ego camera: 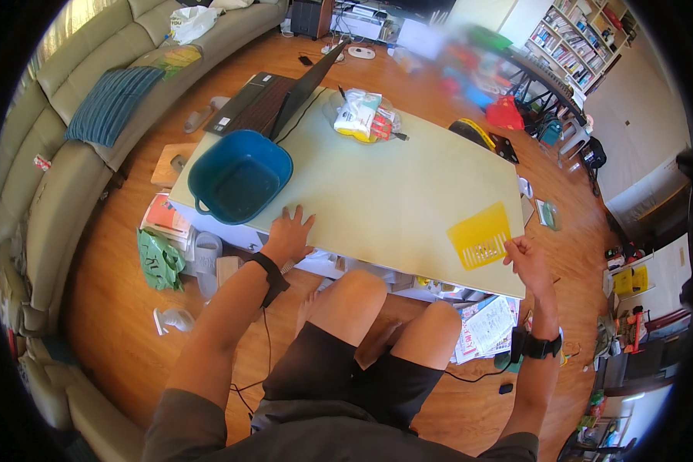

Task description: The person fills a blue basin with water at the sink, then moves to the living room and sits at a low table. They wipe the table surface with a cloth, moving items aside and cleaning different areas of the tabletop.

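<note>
Between thumb and fingers, my right hand (524, 260) pinches the lower right corner of a thin yellow slotted plastic scoop or sheet (478, 228). It lies over the right end of the pale table (381, 190), its row of slots towards me. My left hand (290, 231) rests on the table's near edge with fingers spread and nothing in it. Just beyond it to the left stands a blue plastic basin (242, 179) with a looped handle; no object shows inside.
A laptop (265, 104) stands open behind the basin. At the table's far edge a clear dish (390, 124) holds white packets (358, 112). Papers (488, 326) stick out below the near edge. A sofa (58, 179) runs along the left, with slippers (208, 254) and a green bag (159, 260) on the floor.
</note>
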Motion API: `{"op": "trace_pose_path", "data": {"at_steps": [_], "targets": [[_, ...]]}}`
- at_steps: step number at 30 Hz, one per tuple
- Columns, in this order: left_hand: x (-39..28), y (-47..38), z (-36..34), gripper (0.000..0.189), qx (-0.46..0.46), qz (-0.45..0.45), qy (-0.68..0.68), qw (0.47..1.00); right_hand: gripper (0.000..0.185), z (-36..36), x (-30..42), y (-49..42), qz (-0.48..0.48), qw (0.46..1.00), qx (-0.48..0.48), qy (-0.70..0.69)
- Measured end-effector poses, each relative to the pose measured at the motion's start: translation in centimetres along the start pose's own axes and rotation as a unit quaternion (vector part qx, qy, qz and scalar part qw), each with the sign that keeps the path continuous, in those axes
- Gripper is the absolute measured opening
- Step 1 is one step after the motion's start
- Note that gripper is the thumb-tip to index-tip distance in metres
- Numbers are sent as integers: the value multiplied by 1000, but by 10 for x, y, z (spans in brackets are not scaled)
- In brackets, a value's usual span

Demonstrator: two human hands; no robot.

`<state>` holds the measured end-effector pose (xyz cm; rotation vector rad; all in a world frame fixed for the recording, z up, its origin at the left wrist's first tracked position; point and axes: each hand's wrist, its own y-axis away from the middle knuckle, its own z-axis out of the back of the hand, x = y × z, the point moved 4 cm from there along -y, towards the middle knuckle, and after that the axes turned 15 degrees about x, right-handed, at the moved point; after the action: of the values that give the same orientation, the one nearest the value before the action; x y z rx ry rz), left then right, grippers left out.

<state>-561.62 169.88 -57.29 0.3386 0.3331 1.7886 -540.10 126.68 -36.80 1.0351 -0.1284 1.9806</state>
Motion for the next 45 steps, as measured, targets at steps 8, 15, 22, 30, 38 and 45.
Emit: {"op": "trace_pose_path", "data": {"at_steps": [8,15,22,30,38,45], "targets": [[-1,4,4,85,-22,-10,39,999,19,24,-89,29,16,939,-236,-249],[1,-4,2,90,8,-42,1,999,11,-33,-276,216,-98,745,-407,-519],[-3,-6,2,95,17,-70,-18,997,10,-161,-390,363,-147,527,-512,-662],[-4,-9,9,94,79,-51,-20,995,11,-221,-388,332,-198,525,-461,-688],[-8,-9,14,97,104,-34,-2,994,16,-209,-353,230,-144,596,-336,-715],[-5,-10,11,91,87,-59,-12,994,15,-182,-374,169,-147,559,-364,-730]]}}
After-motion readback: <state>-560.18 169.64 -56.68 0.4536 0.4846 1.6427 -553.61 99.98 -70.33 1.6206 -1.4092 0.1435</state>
